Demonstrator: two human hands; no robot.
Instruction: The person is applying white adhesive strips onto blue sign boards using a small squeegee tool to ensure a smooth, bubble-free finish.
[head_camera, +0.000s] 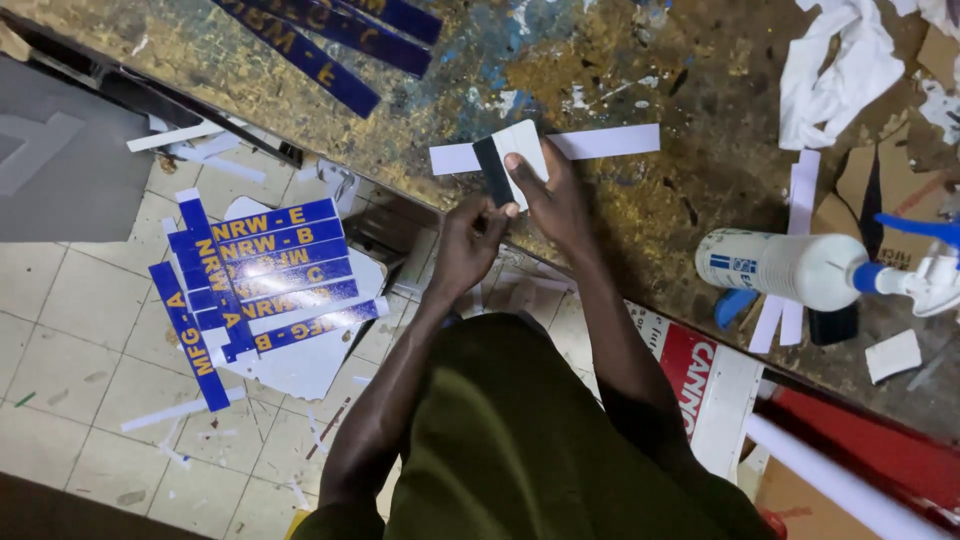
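Right hand (556, 200) and left hand (468, 240) pinch a white strip (600, 143); spray bottle (790, 268) lies well right.

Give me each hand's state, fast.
Left hand: closed, gripping the lower edge of the small black-and-white card.
Right hand: closed on the same card, thumb pressed on its face.

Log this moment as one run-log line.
left hand: pinching small black-and-white strip piece | right hand: holding same piece from above | under it: long white strip on workbench | nearby: spray bottle
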